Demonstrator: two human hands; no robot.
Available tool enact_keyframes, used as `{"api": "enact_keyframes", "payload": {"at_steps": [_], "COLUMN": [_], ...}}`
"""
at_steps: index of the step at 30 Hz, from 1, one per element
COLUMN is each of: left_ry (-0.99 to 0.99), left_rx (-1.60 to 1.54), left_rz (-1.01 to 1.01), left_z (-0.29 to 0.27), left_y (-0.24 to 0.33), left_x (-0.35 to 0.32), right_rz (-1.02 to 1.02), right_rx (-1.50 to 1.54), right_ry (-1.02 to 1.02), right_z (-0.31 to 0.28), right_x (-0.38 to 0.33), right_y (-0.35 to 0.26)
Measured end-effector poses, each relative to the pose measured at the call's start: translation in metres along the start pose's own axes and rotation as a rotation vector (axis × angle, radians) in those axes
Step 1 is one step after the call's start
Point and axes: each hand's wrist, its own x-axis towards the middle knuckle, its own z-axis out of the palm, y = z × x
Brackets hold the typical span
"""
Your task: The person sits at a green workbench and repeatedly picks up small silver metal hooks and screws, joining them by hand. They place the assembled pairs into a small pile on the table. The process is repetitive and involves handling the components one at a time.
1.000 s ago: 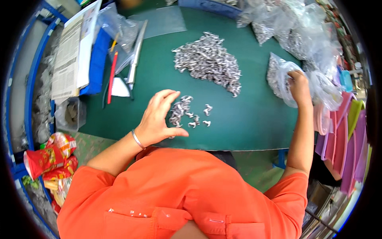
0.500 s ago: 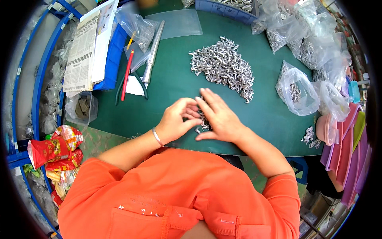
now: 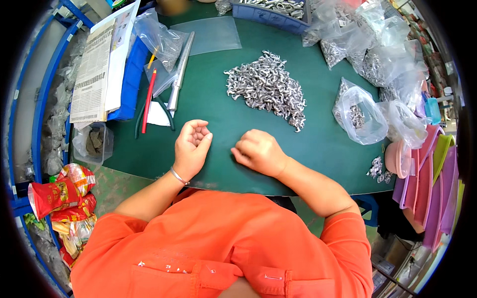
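Observation:
My left hand (image 3: 191, 146) rests on the green mat (image 3: 318, 149) near its front edge, palm up, fingers loosely curled, with nothing visible in the palm. My right hand (image 3: 258, 151) lies just to its right as a closed fist, knuckles up; what it encloses is hidden. A large heap of small silver metal parts (image 3: 266, 92) sits on the mat beyond both hands. A clear bag with more such parts (image 3: 358, 115) stands to the right of the heap. The mat between my hands is bare.
A red pen (image 3: 148, 99), a metal rod tool (image 3: 178, 69) and papers (image 3: 97, 69) lie at the left. Several filled clear bags (image 3: 377, 49) and a blue bin (image 3: 271, 12) stand behind. A few loose parts (image 3: 376, 168) and coloured trays (image 3: 437, 184) are at the right.
My right hand came over from the bag at the right to meet the left over a small heap of parts. That heap is gone from the mat, and my hands have drawn apart.

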Motion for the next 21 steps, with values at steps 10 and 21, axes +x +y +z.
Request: {"api": "enact_keyframes", "payload": {"at_steps": [10,21], "left_ry": [-0.051,-0.615], "left_rx": [0.128,0.560], "left_rz": [0.055,0.528], "left_z": [-0.002,0.055], "left_y": [-0.004,0.023], "left_x": [-0.004,0.010], "right_rz": [0.769,0.302], "right_rx": [0.519,-0.181], "right_ry": [0.886,-0.145], "right_z": [-0.169,-0.107], "right_x": [-0.014,-0.040], "right_y": [0.049,-0.003]}}
